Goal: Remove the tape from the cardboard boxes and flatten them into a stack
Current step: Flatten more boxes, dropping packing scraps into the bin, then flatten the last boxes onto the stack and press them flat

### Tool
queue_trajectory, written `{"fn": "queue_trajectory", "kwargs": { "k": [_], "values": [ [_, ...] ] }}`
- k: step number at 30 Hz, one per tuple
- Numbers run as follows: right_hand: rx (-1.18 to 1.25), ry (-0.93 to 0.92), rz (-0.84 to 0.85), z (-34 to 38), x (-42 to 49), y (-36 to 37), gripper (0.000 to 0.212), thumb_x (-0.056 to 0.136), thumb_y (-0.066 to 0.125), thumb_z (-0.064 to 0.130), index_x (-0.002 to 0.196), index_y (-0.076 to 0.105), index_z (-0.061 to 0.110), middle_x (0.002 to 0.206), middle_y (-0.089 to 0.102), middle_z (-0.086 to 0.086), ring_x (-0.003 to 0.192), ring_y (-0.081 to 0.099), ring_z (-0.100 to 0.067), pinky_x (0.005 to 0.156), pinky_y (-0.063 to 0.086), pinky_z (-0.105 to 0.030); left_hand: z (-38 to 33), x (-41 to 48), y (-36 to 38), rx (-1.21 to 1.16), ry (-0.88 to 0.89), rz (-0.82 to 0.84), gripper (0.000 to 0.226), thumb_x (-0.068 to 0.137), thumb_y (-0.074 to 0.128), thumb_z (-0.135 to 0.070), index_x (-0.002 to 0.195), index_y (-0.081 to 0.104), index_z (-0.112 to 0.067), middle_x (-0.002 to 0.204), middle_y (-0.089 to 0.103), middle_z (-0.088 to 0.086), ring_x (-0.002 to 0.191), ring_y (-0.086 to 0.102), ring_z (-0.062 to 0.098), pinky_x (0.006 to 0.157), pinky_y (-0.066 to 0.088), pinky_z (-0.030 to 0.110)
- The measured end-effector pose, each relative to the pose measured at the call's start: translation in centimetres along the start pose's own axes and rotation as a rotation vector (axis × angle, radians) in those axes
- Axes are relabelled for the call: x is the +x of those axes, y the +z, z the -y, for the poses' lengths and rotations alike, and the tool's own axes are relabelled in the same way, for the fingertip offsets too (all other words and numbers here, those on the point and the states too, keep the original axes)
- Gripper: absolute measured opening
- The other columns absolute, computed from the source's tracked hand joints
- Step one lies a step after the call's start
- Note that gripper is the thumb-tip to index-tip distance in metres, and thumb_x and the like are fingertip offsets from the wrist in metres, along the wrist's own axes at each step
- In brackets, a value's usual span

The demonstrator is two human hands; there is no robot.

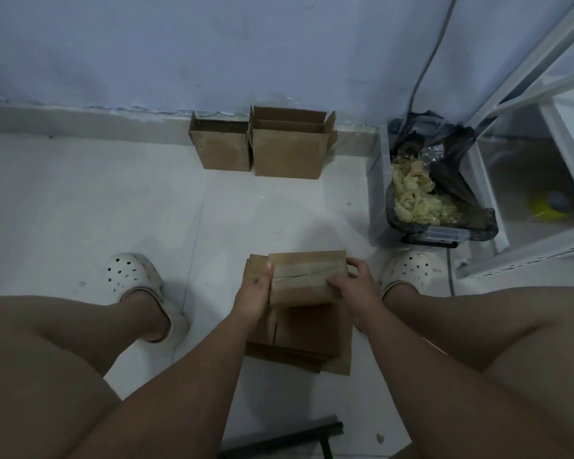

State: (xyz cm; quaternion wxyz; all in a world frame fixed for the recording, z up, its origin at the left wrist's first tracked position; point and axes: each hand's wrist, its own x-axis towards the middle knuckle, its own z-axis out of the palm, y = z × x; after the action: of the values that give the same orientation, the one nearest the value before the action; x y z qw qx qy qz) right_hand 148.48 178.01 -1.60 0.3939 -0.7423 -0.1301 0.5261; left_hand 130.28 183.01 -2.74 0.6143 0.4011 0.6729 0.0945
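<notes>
Brown cardboard fills both grips: a small taped box (pixel 307 276) is held in the lower middle of the frame. The left grip (pixel 254 291) clasps its left end with the thumb up along the edge. The right grip (pixel 352 283) is curled round the right end, its thumb lying on the top face by the tape strip (pixel 299 271). Whether that thumb has already lifted a tape end is too small to tell.

The box lies with its long axis left to right across the frame, its taped face turned up toward the camera. The strip runs the same way along the seam. Held so, I judge, the seam is in plain sight and one end of the tape sits right under the right thumb, ready for peeling.

Directly beneath it is the stack of flattened cardboard (pixel 309 329), lying on the white floor (pixel 80 193) between two white clogs, so a finished box need only drop straight down.

Farther out, two open boxes (pixel 289 150) stand side by side against the wall in the upper middle, apparently waiting their turn. At right, a bin (pixel 444 233) lined with a black bag holds crumpled tape scraps (pixel 415 197), near the right grip for discarding.
</notes>
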Motion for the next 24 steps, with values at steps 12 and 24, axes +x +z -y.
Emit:
{"fn": "queue_trajectory", "kwargs": {
  "k": [12,24],
  "values": [
    [-0.328,0.072,0.045,0.4,2.4,0.8,0.061,0.079,0.075,0.016,0.133,0.048,0.009,0.127,0.058,-0.010,0.111,0.058,-0.025,0.099,0.048,-0.038,0.3,2.1,-0.1,0.094,0.047,-0.161,0.051,0.091,0.057,-0.047,0.122,0.061,-0.007,0.119,0.064,0.009,0.109,0.058,0.026,0.093,0.045,0.033],
    [0.047,0.178,0.065,-1.3,2.3,1.2,0.007,0.084,0.071,0.016,0.087,0.067,0.011,0.106,0.070,-0.014,0.096,0.066,-0.027,0.089,0.053,-0.036,1.4,1.2,2.0,0.962,0.697,-0.342,0.061,0.088,0.057,-0.043,0.142,0.034,-0.026,0.146,0.032,0.010,0.131,0.033,0.030,0.106,0.035,0.042]
  ]
}}
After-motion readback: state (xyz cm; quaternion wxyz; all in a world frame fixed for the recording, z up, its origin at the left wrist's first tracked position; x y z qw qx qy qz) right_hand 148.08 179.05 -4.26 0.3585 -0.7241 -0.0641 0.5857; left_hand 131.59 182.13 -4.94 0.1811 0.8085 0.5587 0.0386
